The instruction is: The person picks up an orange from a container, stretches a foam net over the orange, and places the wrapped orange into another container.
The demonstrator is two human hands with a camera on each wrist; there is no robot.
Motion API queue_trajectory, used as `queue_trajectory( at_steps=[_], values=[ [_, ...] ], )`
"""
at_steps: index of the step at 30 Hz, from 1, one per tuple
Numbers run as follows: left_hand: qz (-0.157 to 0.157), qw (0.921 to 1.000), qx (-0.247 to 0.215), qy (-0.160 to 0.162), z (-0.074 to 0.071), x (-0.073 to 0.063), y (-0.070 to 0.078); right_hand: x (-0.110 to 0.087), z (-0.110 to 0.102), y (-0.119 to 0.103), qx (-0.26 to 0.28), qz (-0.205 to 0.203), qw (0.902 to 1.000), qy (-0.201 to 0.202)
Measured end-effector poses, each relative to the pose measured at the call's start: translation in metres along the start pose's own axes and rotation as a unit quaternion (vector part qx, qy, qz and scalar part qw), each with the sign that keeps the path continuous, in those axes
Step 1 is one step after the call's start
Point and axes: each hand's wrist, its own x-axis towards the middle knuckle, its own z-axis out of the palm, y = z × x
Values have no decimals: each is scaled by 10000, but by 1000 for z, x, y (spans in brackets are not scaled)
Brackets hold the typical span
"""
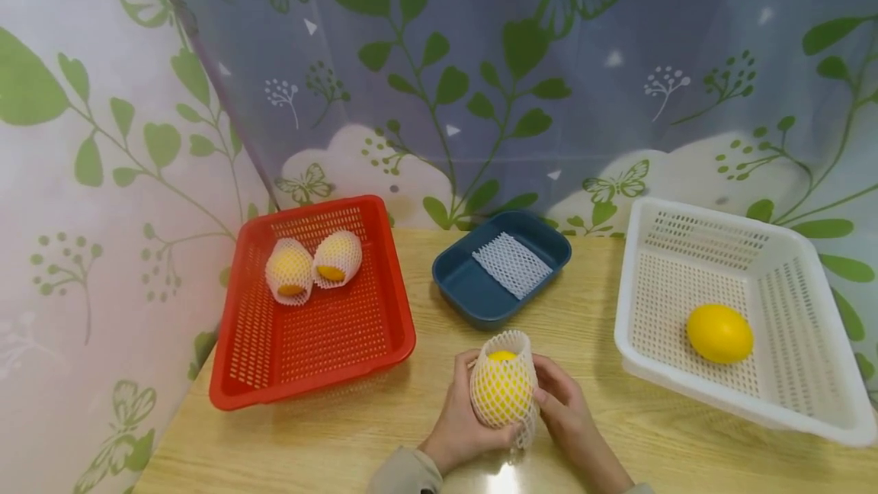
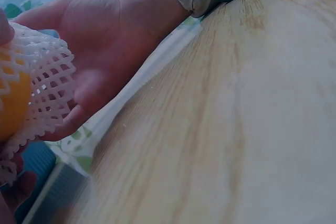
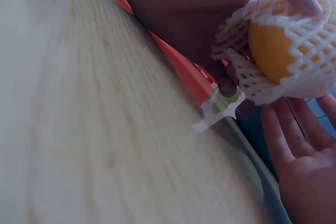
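Currently, the red basket point(image 1: 329, 341) holds two netted fruits point(image 1: 289, 269).

Both forearms come in from the bottom edge of the head view and slant inward, bringing the 2 hands close together, low and slightly right of the middle. The left hand point(image 1: 466, 424) is cupped in a hold, its thumb running across the low near side and its fingers reaching round the far side. A pale sleeve point(image 1: 407, 471) ends at the left wrist point(image 1: 434, 454). The right hand point(image 1: 566, 408) faces it, thumb tip on the near side, fingers behind. Its forearm point(image 1: 604, 465) is mostly bare. The right wrist view shows the right fingers point(image 3: 277, 135) only slightly bent.
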Motion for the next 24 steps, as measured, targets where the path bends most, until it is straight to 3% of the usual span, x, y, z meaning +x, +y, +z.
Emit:
queue_trajectory(
  at_steps=[9, 24],
  values=[
    [-35, 9999, -85, -91, -1, 0, 0, 1, -1, 1, 115, 37, 9998, -162],
    [-250, 9996, 121, -73, 0, 1, -1, 1, -1, 2, 30, 96, 9999, 77]
  ],
)
